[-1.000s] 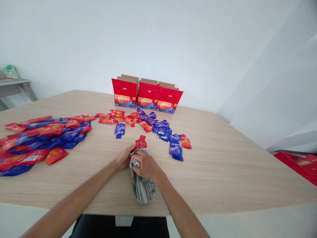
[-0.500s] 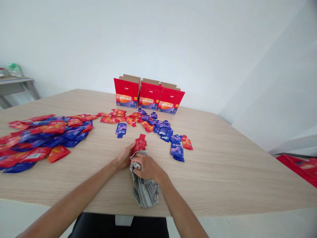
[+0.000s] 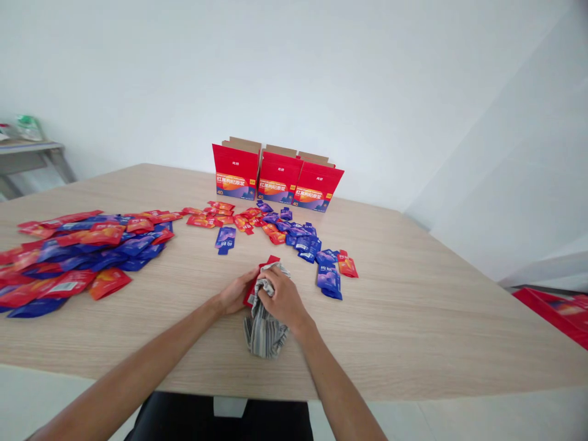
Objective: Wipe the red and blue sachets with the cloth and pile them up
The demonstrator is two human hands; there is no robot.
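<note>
My left hand (image 3: pixel 235 293) grips a red sachet (image 3: pixel 260 274) near the middle of the wooden table (image 3: pixel 413 318). My right hand (image 3: pixel 281 299) is closed on a grey striped cloth (image 3: pixel 263 331) and presses its upper end over the sachet, hiding most of it. The rest of the cloth hangs down to the table toward me.
A big heap of red and blue sachets (image 3: pixel 78 251) lies at the left. A smaller scatter (image 3: pixel 285 233) lies beyond my hands, with a blue sachet (image 3: pixel 328 280) close on the right. Three open red boxes (image 3: pixel 277 177) stand at the back. A red box (image 3: pixel 555 309) sits at the right edge.
My right hand has moved up with the cloth, which now covers most of the red sachet. The sachet was sticking out above the cloth before.
</note>
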